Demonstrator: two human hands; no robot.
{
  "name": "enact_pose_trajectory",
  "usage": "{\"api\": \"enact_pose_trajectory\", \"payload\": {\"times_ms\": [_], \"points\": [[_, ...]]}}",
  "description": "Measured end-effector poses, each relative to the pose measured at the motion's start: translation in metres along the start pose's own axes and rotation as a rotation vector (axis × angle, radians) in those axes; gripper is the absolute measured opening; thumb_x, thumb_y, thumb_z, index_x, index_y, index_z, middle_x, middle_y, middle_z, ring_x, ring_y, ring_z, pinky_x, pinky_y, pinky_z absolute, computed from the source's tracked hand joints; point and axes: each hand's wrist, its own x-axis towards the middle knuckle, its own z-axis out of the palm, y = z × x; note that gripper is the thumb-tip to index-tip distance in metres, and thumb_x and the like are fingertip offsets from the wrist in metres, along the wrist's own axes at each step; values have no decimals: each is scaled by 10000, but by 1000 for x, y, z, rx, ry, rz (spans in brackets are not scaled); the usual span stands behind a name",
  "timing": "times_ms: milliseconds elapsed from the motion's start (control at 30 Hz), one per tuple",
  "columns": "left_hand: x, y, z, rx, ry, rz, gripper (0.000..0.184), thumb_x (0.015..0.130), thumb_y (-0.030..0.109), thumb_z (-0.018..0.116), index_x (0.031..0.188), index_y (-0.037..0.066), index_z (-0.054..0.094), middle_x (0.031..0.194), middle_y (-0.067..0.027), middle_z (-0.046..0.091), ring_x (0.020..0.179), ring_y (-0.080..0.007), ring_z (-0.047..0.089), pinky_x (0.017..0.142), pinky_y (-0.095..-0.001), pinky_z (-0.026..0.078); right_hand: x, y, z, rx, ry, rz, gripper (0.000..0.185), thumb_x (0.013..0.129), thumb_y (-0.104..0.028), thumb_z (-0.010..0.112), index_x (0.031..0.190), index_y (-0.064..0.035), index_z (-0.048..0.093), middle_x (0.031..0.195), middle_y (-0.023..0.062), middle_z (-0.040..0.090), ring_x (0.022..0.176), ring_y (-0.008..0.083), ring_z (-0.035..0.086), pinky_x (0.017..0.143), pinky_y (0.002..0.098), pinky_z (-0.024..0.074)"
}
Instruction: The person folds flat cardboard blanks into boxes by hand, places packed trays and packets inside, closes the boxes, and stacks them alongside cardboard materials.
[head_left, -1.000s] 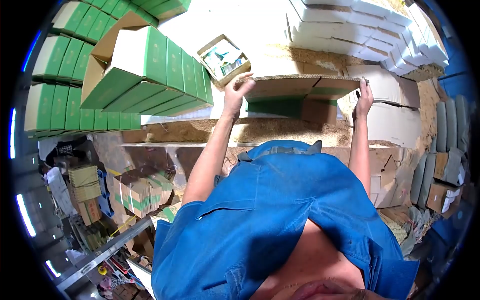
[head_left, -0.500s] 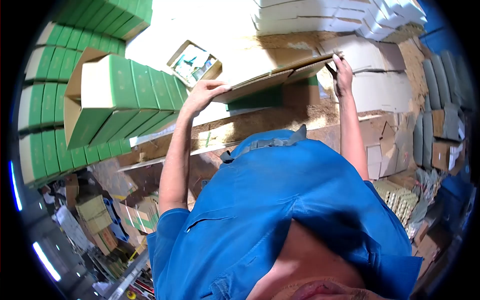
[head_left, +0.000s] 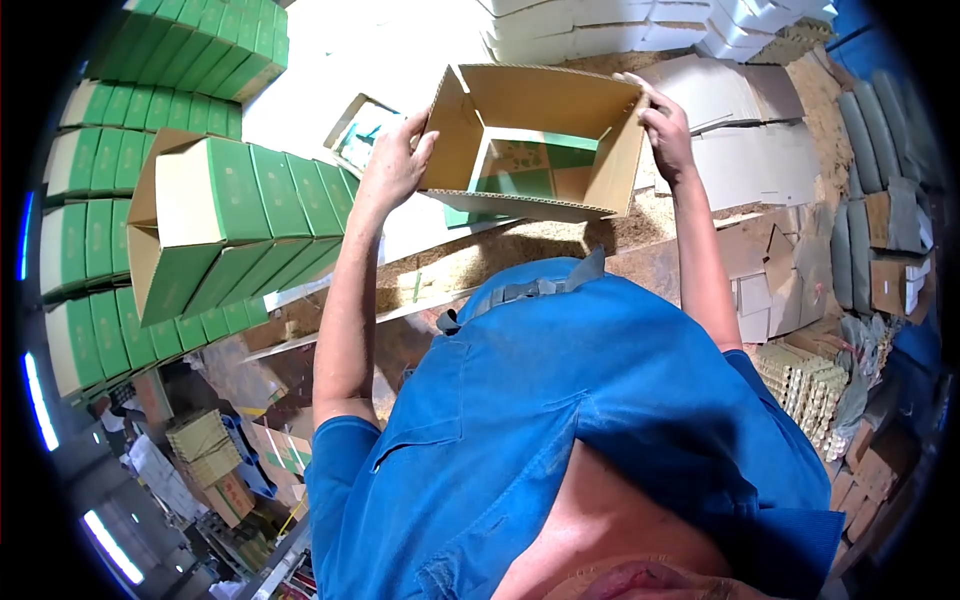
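Observation:
A cardboard box [head_left: 540,207] is spread into an open rectangle above the work table, brown inside, with green flaps showing at its far end. My left hand [head_left: 397,165] grips its left edge, fingers at the upper corner. At the opposite side my right hand [head_left: 662,130] holds the right wall near its top corner. Left of the box stands a row of green boxes [head_left: 275,190], with an open brown carton end at its near left. Partly behind my left hand lies a small tray [head_left: 352,133] with blue and white items.
Green boxes [head_left: 85,240] are stacked at the far left. White boxes [head_left: 570,35] form a stack at the back. Flat cardboard sheets [head_left: 755,165] lie to the right, beside grey bundles [head_left: 870,135]. Egg-tray-like stacks [head_left: 800,390] stand at the lower right.
The folded cardboard between my hands has opened into a box shape. My hands remain on its two sides, and the view has shifted rightward and down relative to the tray.

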Motion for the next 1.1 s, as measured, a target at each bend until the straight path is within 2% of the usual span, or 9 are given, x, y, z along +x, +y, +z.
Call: {"api": "enact_pose_trajectory", "payload": {"times_ms": [133, 300, 367, 500, 633, 800, 867, 933, 1100], "points": [[12, -1, 16, 78, 25, -79, 394, 919, 199, 551, 1285, 53, 548, 1070, -222, 669, 1008, -379, 642, 897, -452, 499, 16, 19, 27, -57, 16, -27, 525, 813, -62, 419, 1311, 57, 534, 1297, 141, 597, 1217, 206, 538, 1061, 295, 373], [11, -4, 45, 241, -59, -111, 517, 911, 187, 539, 1396, 58, 417, 1218, -272, 573, 1057, -413, 607, 931, -465, 484, 33, 66, 57, -52, 223, -88, 362, 814, -70, 540, 1167, -6, 592, 919, 24, 586, 845, 122, 544, 810, 263, 461], [6, 12, 46, 154, -93, 28, 618, 915, 232, 528, 1473, 72, 317, 1440, -274, 382, 1175, -426, 538, 1012, -471, 444, 45, 86, 63, -279, 356, -135, 413, 803, -149, 608, 1188, -17, 535, 1027, 118, 618, 939, 224, 596, 855, 327, 473], [12, 19, 50, 303, -637, -5, 792, 880, 613, 556, 1450, 82, 411, 1564, -220, 201, 1421, -364, 280, 1161, -431, 271, 49, 94, 81, -469, 508, -195, 623, 741, -329, 795, 1201, -24, 506, 1064, 193, 643, 992, 321, 632, 880, 396, 492], [-5, 24, 39, 318, -716, 76, 854, 715, 535, 787, 1385, 85, 510, 1564, -196, 222, 1419, -324, 297, 1133, -420, 336, 51, 104, 67, -661, 417, -6, 524, 705, -242, 837, 1100, -10, 581, 989, 166, 692, 929, 307, 668, 840, 381, 516], [10, 6, 52, 298, -254, -41, 834, 583, 505, 858, 1269, 101, 611, 939, -135, 714, 857, -265, 699, 798, -353, 564, 55, 127, 32, -278, 37, -25, 356, 725, -123, 835, 1033, -7, 699, 962, 69, 726, 876, 118, 653, 806, 295, 519], [5, 1, 62, 284, -142, -90, 818, 565, 485, 869, 1246, 102, 626, 1007, -134, 691, 947, -268, 673, 837, -355, 547, 57, 110, 23, -380, -63, 108, 385, 709, -127, 845, 1055, -23, 712, 981, 59, 727, 901, 116, 651, 836, 289, 516], [-5, -12, 83, 389, 101, 50, 1034, 554, 451, 894, 1406, 86, 435, 1419, -218, 410, 1270, -342, 465, 1029, -414, 437, 70, 85, 14, -491, -123, 137, 511, 754, -126, 803, 1223, -12, 632, 1121, 92, 690, 1019, 144, 632, 927, 298, 492], [-10, -34, 107, -107, 129, -211, 1260, 551, 346, 928, 1490, -12, 167, 1475, -284, 318, 1368, -391, 355, 1121, -437, 346, 84, 14, 42, -512, -223, -133, 522, 830, -317, 726, 1232, -1, 622, 1155, 141, 681, 1065, 201, 651, 959, 320, 485]]}}
